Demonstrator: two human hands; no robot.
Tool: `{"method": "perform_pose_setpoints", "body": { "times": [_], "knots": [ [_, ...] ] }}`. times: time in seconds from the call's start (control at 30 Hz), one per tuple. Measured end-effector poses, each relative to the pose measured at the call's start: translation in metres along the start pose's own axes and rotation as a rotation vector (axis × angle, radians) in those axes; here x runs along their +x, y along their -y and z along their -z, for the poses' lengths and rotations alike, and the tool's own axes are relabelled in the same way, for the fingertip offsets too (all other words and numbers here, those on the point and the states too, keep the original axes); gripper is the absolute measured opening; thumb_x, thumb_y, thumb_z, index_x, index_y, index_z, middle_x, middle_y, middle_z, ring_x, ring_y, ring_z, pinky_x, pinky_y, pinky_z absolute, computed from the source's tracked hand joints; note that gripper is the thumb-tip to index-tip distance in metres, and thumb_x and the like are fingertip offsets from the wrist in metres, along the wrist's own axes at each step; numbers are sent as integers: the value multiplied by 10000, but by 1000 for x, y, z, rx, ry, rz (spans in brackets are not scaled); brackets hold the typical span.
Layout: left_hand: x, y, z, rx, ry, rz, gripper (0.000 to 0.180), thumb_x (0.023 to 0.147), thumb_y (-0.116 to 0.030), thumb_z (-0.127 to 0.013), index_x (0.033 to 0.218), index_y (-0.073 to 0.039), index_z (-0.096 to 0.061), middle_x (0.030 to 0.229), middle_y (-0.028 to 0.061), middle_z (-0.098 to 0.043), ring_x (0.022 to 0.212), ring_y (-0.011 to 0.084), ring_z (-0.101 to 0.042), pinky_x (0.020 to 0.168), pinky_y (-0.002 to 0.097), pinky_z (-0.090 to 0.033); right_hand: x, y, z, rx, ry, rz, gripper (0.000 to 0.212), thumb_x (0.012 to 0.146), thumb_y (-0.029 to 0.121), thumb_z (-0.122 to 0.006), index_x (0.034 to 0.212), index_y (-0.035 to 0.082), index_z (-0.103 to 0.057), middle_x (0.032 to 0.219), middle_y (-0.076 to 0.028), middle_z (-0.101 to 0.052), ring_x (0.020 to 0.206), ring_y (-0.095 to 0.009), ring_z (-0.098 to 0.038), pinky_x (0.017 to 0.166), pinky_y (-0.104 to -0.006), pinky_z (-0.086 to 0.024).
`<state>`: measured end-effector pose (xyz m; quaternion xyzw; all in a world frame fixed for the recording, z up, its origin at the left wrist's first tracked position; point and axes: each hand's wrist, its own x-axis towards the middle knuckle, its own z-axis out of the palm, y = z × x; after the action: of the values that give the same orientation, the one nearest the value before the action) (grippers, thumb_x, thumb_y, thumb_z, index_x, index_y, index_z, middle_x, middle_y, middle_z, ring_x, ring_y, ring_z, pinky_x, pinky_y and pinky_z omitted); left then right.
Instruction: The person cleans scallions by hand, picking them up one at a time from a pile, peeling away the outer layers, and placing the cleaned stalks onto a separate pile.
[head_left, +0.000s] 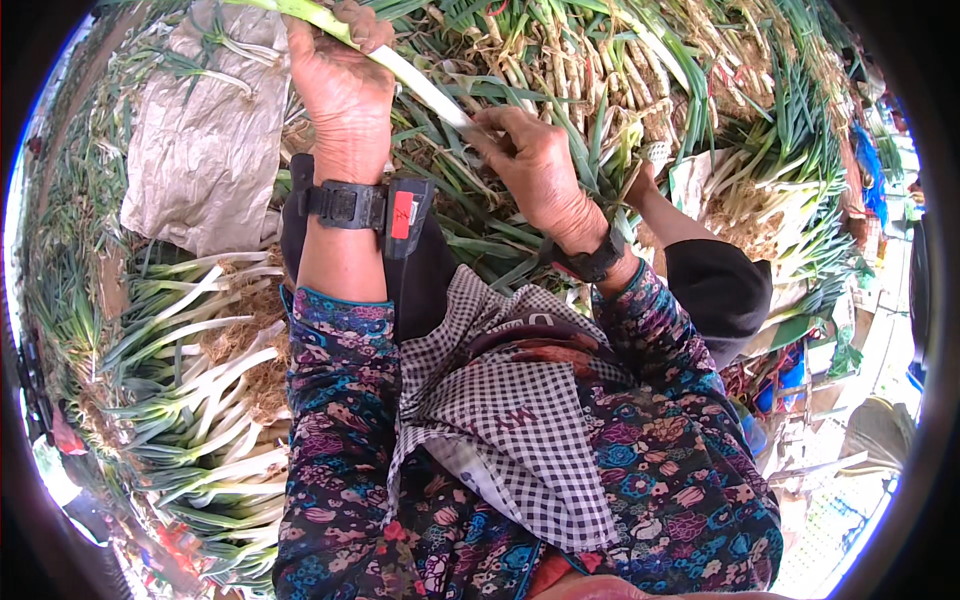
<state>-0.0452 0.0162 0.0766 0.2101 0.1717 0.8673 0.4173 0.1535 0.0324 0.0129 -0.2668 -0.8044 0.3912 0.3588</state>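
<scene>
A long green onion (425,88) with a white stalk slants across the top middle. My left hand (340,85) is closed around its greener part, at the upper left. At the white lower end, my right hand (535,170) pinches it between thumb and fingers; the very tip is hidden there. Below and behind the stalk lie loose green leaves (480,235). Just beyond my hands is a heap of soil-stained green onions (590,60) with dry outer skins.
Cleaner white-stalked onions with roots lie in rows at the left (215,400). Another rooted pile (790,205) sits at the right, beyond my bent knee (715,285). A crumpled pale sack (205,150) lies at the upper left, with a few thin onions on it.
</scene>
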Motion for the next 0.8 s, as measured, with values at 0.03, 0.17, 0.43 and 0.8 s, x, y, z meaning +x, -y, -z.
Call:
{"method": "perform_pose_setpoints", "body": {
  "times": [0.03, 0.17, 0.43, 0.8],
  "knots": [
    [0, -1, 0, -1, -16, -6, 348, 911, -258, -601, 1178, -49, -522, 695, 3, -409, 600, 128, -360, 560, 266, -330, 0, 3, 0, -10, -27, 30, 86, 812, 38, -628, 852, -1, -562, 782, -169, -569, 739, -371, -588, 637, -403, -479],
    [-4, 3, -5, -9, -39, -16, 323, 917, -251, -589, 1169, -57, -533, 699, 8, -414, 598, 129, -359, 552, 269, -329, -1, 1, 3, -110, -38, 48, 93, 796, 16, -633, 863, 5, -569, 791, -168, -582, 737, -361, -600, 640, -398, -484],
    [-6, 0, -4, 42, 79, 29, 443, 910, -357, -609, 1208, -49, -495, 738, 2, -417, 630, 124, -349, 576, 253, -332, 3, 4, 7, 127, 35, -219, 61, 832, 13, -588, 863, -34, -564, 721, -136, -620, 611, -253, -627, 564, -333, -505],
    [1, -19, 9, 215, -5, -91, 656, 802, -466, -689, 1285, -90, -454, 757, -6, -415, 664, 131, -336, 591, 274, -316, -62, -25, 52, 109, 132, -202, 152, 921, 133, -531, 909, -14, -497, 781, -139, -612, 666, -227, -643, 604, -364, -497]
  ]
}}
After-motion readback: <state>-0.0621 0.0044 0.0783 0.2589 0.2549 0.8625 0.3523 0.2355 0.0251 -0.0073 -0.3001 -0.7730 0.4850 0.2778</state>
